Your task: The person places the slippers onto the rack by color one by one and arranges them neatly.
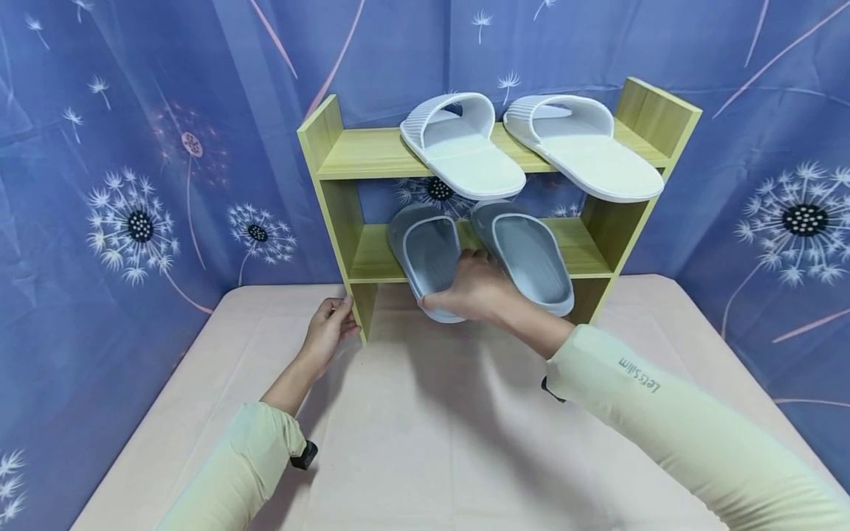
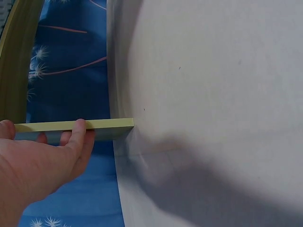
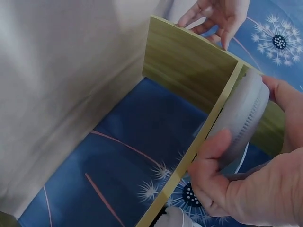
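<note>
My right hand [image 1: 474, 287] grips the heel end of the left grey slipper [image 1: 428, 247], thumb on its left edge and fingers on its right side. In the right wrist view that slipper [image 3: 244, 106] sits between thumb and fingers, close to the shelf board's edge. Beside it, the right grey slipper [image 1: 534, 258] has its heel jutting past the middle shelf [image 1: 372, 254]. My left hand [image 1: 325, 332] touches the lower left side panel of the wooden shoe rack [image 1: 339, 214]. In the left wrist view its fingertips rest on the panel's narrow edge [image 2: 106, 124], fingers on the outer side.
On the top shelf [image 1: 368, 151] stand two white slippers, a left one [image 1: 474, 158] and a right one [image 1: 604, 162], heels over the front edge. The rack stands at the back of a table with a pale cloth [image 1: 398, 428], before a blue dandelion-print curtain [image 1: 219, 133].
</note>
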{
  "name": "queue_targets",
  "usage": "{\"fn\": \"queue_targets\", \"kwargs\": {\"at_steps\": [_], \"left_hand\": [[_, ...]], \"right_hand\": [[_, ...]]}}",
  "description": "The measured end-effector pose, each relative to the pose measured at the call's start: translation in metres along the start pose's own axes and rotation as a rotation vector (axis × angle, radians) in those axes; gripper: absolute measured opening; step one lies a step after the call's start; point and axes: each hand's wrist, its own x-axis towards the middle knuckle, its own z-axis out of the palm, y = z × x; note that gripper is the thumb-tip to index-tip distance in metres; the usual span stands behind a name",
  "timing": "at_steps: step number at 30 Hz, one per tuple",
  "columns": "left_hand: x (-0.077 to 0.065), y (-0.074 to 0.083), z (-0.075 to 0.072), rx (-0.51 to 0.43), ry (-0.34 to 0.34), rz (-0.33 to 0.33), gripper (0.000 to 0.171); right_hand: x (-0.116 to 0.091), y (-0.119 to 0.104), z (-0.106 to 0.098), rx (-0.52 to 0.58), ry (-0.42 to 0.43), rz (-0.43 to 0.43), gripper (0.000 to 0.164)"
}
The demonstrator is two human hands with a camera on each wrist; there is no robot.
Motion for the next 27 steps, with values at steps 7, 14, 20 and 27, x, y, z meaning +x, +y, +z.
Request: {"fn": "queue_targets", "kwargs": {"at_steps": [7, 14, 20, 27], "left_hand": [[0.000, 0.002, 0.001, -0.005, 0.007, 0.005, 0.037], [-0.002, 0.003, 0.002, -0.010, 0.009, -0.004, 0.035], [-0.001, 0.002, 0.002, -0.003, 0.001, 0.001, 0.038], [-0.001, 0.001, 0.001, -0.009, 0.005, -0.002, 0.038]], "right_hand": [[-0.003, -0.002, 0.001, -0.045, -0.030, -0.018, 0.111], [-0.018, -0.001, -0.001, -0.097, 0.029, -0.070, 0.107], [-0.040, 0.000, -0.004, -0.059, 0.146, -0.122, 0.088], [-0.070, 0.004, -0.007, 0.004, 0.216, -0.232, 0.066]]}}
